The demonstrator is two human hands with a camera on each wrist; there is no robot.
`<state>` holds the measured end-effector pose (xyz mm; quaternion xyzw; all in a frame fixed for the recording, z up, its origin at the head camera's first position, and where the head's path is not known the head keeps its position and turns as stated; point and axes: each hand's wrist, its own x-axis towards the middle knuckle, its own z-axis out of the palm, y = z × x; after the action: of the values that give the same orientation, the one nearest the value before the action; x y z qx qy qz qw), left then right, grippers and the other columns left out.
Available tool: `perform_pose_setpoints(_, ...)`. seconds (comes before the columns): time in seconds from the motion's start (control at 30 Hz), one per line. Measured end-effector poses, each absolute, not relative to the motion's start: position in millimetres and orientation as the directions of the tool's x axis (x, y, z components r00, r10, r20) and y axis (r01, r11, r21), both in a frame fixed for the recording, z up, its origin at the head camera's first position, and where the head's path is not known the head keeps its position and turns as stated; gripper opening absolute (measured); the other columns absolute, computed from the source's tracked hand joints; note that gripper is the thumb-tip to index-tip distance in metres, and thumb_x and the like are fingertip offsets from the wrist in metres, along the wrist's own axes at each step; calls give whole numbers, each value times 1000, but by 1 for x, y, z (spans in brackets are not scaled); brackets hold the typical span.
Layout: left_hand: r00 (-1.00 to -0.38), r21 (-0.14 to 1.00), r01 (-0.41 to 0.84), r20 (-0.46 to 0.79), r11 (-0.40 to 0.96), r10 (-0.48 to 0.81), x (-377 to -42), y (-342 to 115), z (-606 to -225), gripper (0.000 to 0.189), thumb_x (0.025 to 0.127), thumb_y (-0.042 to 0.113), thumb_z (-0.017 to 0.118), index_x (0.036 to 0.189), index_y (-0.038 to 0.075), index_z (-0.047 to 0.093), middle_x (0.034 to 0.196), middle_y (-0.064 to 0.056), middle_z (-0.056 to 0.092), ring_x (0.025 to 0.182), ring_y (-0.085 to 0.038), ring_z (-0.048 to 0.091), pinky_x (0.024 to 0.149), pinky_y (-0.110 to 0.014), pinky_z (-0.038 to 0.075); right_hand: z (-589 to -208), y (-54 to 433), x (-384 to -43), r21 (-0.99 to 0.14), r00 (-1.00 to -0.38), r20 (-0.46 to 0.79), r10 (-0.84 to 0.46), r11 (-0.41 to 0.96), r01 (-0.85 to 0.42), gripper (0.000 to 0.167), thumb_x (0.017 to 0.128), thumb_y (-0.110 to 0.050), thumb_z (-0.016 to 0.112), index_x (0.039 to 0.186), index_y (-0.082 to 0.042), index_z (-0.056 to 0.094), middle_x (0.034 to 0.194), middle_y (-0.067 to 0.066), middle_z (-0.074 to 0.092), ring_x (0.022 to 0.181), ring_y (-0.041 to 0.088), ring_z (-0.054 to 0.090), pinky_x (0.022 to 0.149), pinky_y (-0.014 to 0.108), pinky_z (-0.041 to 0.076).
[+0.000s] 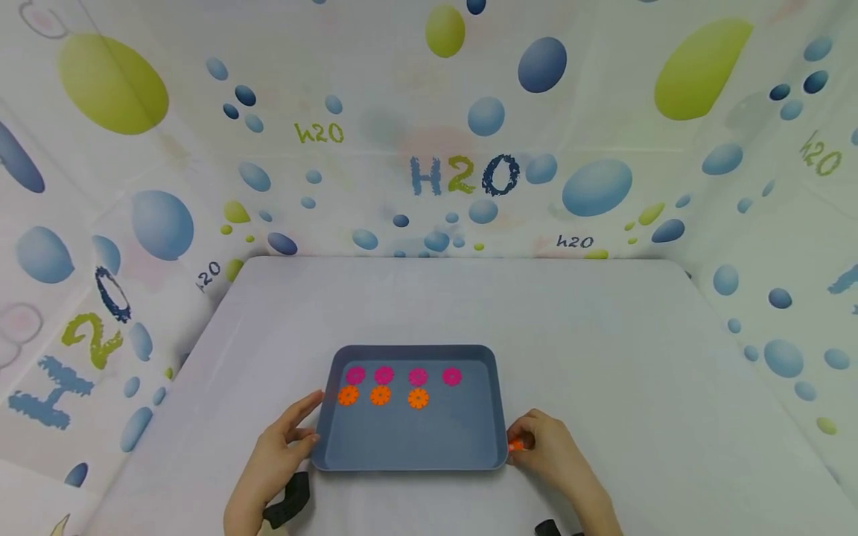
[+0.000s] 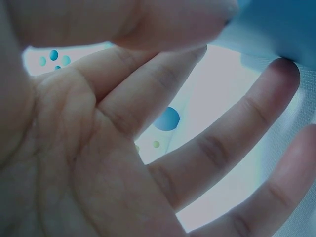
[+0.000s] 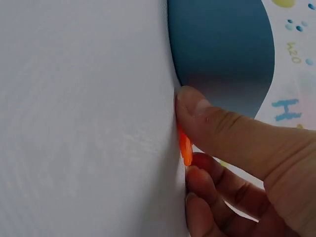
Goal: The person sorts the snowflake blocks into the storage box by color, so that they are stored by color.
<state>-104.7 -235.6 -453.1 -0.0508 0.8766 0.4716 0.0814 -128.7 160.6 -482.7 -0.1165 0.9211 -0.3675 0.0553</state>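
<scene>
A blue-grey rectangular tray lies on the white table between the hands. Inside it, several pink notched discs form a row along the far side, with three orange notched discs in a row just below. The left hand rests its fingertips against the tray's left side, fingers fairly straight; the left wrist view shows them spread beside the blue wall. At the tray's near right corner, the right hand pinches an orange disc, mostly covered by thumb and fingers in the right wrist view.
The white table extends around the tray. Behind and to both sides hangs a white sheet printed with blue and green drops and "H2O". A black strap piece shows at the left wrist, another near the right.
</scene>
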Motion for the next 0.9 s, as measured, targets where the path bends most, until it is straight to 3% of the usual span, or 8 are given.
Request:
perform_pose_setpoints(0.2,-981,812,-168,-192,559,-15,-105,-236,-453,63,90,-2,58,148,14,39,153,-14,40,114,-35,61,77,-20,51,-480,156,-128,-642,-979,-60,-193,759,-110,28,64,-6,83,83,-17,67,75,-8,58,67,6,46,61,19,39)
perform_pose_setpoints(0.47,-981,817,-169,-191,551,-17,-105,-235,-453,63,90,-3,58,148,14,40,153,-14,40,112,-33,62,75,-20,51,-477,154,-131,-647,-977,-47,-207,751,-127,24,67,-2,76,85,-12,65,61,-10,52,56,1,43,56,19,37)
perform_pose_setpoints(0.73,-982,817,-166,-190,552,-14,-105,-235,-451,62,91,-3,58,148,14,40,153,-14,40,113,-34,61,76,-19,51,-476,154,-132,-601,-983,-92,-157,796,-71,28,65,-9,83,84,-15,63,60,-7,48,54,7,41,52,21,33)
perform_pose_setpoints(0.9,-981,819,-167,-192,548,-13,-105,-235,-452,62,91,-3,58,148,14,40,153,-14,40,114,-34,61,76,-19,51,-475,155,-136,-610,-980,-105,-168,789,-69,29,64,-9,84,78,-15,60,67,-5,49,61,10,43,55,23,34)
